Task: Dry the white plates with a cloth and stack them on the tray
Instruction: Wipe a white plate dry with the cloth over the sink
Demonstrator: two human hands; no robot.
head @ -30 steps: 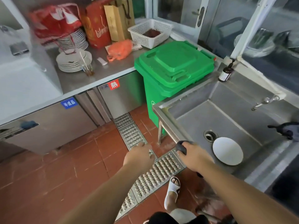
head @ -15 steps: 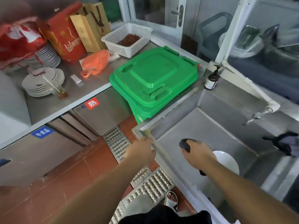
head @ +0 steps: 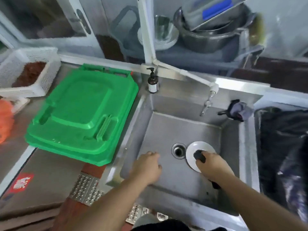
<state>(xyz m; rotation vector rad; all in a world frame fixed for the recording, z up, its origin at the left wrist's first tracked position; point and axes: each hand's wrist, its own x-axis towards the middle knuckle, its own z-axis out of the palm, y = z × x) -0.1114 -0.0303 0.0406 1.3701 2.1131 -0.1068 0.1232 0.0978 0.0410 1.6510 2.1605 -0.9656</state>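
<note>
A small white plate (head: 198,148) lies on the floor of the steel sink (head: 175,130), just right of the drain (head: 178,150). My right hand (head: 211,165) hovers over the plate's near half and grips a dark cloth (head: 199,155) that pokes out of the fist above the plate. My left hand (head: 148,165) is over the sink's front left part, fingers loosely curled and holding nothing. No tray is in view.
A green bin (head: 83,117) with closed lid stands left of the sink. A brown pump bottle (head: 152,82) sits at the sink's back left corner, a tap (head: 206,104) at the back. A dark bag (head: 283,147) fills the right side. A white basket (head: 25,72) rests far left.
I have stepped up to the sink and the view has swung right. Both hands moved forward over the basin; the right hand with the cloth now sits above the plate.
</note>
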